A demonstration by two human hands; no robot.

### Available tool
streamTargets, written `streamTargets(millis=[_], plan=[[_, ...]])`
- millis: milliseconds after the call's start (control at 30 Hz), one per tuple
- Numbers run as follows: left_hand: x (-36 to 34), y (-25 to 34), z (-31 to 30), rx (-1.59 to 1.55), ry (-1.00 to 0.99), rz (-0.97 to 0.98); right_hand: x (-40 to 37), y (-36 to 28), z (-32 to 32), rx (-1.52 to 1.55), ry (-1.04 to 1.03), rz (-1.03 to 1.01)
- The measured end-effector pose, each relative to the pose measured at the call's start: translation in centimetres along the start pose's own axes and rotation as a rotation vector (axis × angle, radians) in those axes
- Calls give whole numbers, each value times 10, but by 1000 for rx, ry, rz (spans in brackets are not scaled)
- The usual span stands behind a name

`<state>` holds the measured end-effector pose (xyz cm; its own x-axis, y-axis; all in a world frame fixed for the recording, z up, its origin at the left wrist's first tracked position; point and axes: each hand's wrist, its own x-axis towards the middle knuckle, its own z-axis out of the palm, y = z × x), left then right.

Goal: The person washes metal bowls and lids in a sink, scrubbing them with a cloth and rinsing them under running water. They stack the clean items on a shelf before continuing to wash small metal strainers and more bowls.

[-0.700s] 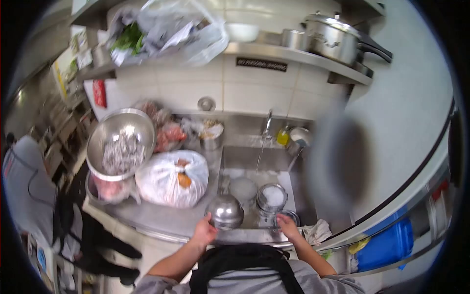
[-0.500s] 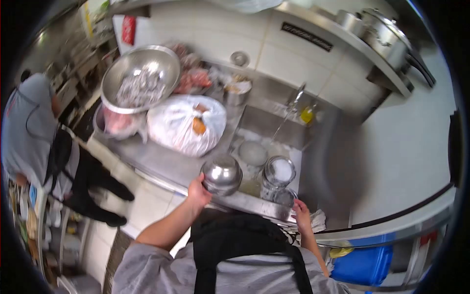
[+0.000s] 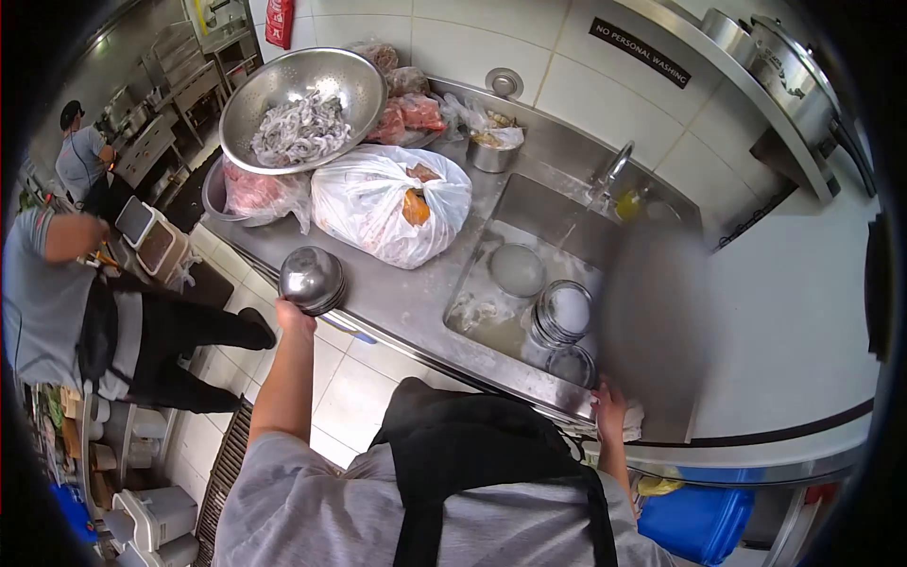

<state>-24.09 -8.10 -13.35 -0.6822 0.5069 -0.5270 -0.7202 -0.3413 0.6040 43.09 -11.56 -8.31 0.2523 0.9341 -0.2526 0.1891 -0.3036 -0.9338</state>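
My left hand (image 3: 295, 317) grips a small upturned steel bowl (image 3: 312, 279) and holds it off the front edge of the steel counter (image 3: 397, 302), over the floor. My right hand (image 3: 609, 408) rests on the front rim of the sink (image 3: 529, 236), beside a crumpled cloth (image 3: 631, 420). In the sink sit a stack of round steel containers (image 3: 564, 315), a small steel cup (image 3: 573, 364) and a pale lid (image 3: 516, 269) in cloudy water.
On the counter are a knotted white plastic bag (image 3: 387, 203), a big steel colander of grey seafood (image 3: 300, 109), bags of red meat (image 3: 404, 113) and a small pot (image 3: 491, 151). A person in a grey shirt (image 3: 57, 293) stands at the left. A blue bin (image 3: 699, 520) is at lower right.
My left hand has carried the steel bowl from beside the sink leftward, past the counter edge. My right hand left the small cup and settled on the sink rim. The view tilted down.
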Motion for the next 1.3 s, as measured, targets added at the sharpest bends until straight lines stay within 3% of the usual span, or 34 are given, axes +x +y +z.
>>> streamTargets(millis=[133,200,233,300,333,367,400,467,500,533,600,700,767,867,933,1067,1167,1233,1300], plan=[[36,-5,-5,106,-68,11,19,21,16,-89,58,16],[40,-1,-12,113,96,-66,36,54,17,-351,49,-274],[31,1,-14,81,95,-63,33,48,24,-302,54,-253],[21,-5,-35,366,144,-6,32,21,47,-287,93,-315],[43,-15,-75,514,148,-83,31,6,58,-327,115,-389],[60,-29,-114,677,231,-252,30,-10,65,-351,96,-317],[53,-35,-141,913,90,-371,28,-29,73,-372,70,-245],[-29,-41,-102,1333,-174,-553,40,-30,91,-410,93,-223],[-39,-44,-100,1411,-526,-608,48,-28,93,-452,85,-224],[-64,-43,-75,1537,-842,-503,57,-23,93,-452,95,-208],[-91,-44,-17,1736,-991,-562,85,-8,96,-795,63,-351],[-99,-50,48,1758,-1312,-624,129,18,102,-1015,75,-463],[-111,-55,90,1757,-1370,-566,162,36,105,-1124,67,-531],[-115,-77,123,1760,-1433,-486,195,41,108,-1268,-130,-464],[-134,-97,160,1869,-1527,-404,197,-8,104,-1267,-497,-91],[-148,-160,186,1639,-1593,-291,208,-13,84,-1242,-441,-302],[-162,-214,222,1608,-1613,-300,224,-24,67,-973,-209,-636],[-160,-259,254,1718,-1781,37,248,-49,67,-919,-178,-617],[-151,-318,281,1492,-1745,316,278,-86,73,-819,-129,-617]])
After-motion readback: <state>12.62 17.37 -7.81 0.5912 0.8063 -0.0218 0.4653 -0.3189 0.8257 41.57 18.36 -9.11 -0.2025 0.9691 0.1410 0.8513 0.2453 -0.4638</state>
